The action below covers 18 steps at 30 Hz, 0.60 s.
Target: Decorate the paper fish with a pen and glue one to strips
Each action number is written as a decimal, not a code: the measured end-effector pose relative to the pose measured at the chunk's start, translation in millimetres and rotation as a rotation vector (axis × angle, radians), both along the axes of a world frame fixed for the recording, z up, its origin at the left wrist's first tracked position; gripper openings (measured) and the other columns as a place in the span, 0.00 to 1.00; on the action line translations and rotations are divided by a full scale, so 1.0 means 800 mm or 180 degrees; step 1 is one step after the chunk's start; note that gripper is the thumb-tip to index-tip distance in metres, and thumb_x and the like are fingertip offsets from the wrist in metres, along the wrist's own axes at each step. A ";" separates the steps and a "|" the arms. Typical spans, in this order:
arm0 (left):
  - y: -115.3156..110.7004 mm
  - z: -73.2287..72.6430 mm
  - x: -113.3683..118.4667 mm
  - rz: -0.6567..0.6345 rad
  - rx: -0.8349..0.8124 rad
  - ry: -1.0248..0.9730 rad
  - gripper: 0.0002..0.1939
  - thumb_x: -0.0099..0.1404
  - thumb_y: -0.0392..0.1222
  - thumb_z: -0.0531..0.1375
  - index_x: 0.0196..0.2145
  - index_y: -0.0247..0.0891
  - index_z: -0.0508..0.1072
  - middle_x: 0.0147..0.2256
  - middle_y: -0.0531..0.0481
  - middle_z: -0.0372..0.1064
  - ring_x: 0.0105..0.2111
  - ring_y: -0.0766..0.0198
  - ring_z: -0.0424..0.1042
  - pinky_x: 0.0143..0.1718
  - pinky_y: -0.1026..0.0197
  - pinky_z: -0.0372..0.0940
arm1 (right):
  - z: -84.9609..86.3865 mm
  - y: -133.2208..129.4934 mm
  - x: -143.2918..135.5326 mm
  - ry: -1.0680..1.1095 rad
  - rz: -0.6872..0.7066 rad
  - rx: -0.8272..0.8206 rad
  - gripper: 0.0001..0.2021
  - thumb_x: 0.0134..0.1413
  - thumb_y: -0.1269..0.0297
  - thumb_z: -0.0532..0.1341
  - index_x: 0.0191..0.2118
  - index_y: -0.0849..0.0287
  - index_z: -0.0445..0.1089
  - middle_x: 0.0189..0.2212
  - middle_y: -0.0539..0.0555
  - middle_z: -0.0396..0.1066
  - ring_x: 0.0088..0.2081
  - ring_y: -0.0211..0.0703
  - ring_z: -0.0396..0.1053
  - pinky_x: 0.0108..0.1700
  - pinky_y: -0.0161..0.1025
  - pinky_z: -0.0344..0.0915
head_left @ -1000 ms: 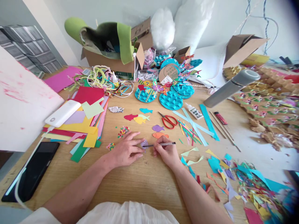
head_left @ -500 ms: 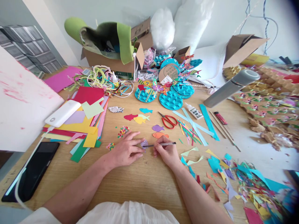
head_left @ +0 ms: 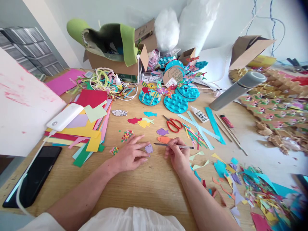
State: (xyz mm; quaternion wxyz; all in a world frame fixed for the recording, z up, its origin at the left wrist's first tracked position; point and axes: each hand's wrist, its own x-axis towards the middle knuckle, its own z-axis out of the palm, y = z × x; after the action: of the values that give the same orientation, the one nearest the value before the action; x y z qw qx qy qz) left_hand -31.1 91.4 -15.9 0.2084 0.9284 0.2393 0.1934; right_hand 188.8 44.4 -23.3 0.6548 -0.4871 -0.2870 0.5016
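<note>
My left hand (head_left: 131,154) lies on the wooden table with its fingers spread, the fingertips at the edge of a small lilac paper fish (head_left: 149,148) with drawn lines. To the right, my right hand (head_left: 178,154) is closed on a dark, thin pen (head_left: 161,144), whose tip points left, a little away from the fish. An orange paper fish (head_left: 163,139) lies partly behind the right fingers, and a purple one (head_left: 162,132) sits above it. Beyond are red (head_left: 134,121), yellow (head_left: 144,123) and blue (head_left: 150,114) paper fish. Confetti (head_left: 126,135) lies beside the left hand.
Red-handled scissors (head_left: 174,125), a glue bottle (head_left: 200,114) and paper strips lie beyond my right hand. A grey flask (head_left: 237,91) stands at the right, above paper scraps (head_left: 264,195). At the left are coloured sheets (head_left: 92,98), a power bank (head_left: 64,117) and a phone (head_left: 32,176).
My right hand has moved right with the pen, whose tip has come off the lilac fish. More of that fish shows. My left hand has stayed in place.
</note>
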 end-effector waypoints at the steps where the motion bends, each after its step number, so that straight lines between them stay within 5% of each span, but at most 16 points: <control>1: 0.000 -0.001 0.000 0.0003 0.0009 0.0011 0.10 0.64 0.40 0.60 0.42 0.46 0.79 0.56 0.50 0.68 0.64 0.48 0.50 0.62 0.37 0.49 | 0.000 0.000 0.000 -0.0003 -0.0008 -0.0005 0.11 0.45 0.62 0.67 0.25 0.57 0.64 0.17 0.44 0.68 0.13 0.33 0.62 0.12 0.30 0.61; 12: -0.012 0.011 0.008 0.0187 0.0292 0.0203 0.14 0.66 0.42 0.60 0.49 0.45 0.74 0.51 0.46 0.69 0.56 0.49 0.59 0.59 0.39 0.54 | 0.003 -0.004 -0.005 -0.0757 -0.0312 0.0221 0.11 0.54 0.57 0.64 0.30 0.56 0.64 0.19 0.45 0.67 0.17 0.34 0.64 0.18 0.32 0.62; 18: -0.013 0.006 0.011 0.0909 0.0093 -0.0323 0.22 0.69 0.36 0.52 0.60 0.36 0.59 0.47 0.42 0.71 0.52 0.54 0.64 0.54 0.48 0.63 | 0.006 -0.020 -0.005 -0.2068 -0.0296 0.0453 0.10 0.66 0.58 0.53 0.46 0.54 0.67 0.28 0.51 0.74 0.29 0.42 0.73 0.34 0.40 0.68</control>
State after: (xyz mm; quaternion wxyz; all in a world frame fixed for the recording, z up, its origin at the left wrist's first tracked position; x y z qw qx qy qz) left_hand -22.1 81.3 -10.7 0.1771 0.8768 0.3553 0.2712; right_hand 184.5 28.8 -18.6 0.5837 -0.5872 -0.4925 0.2684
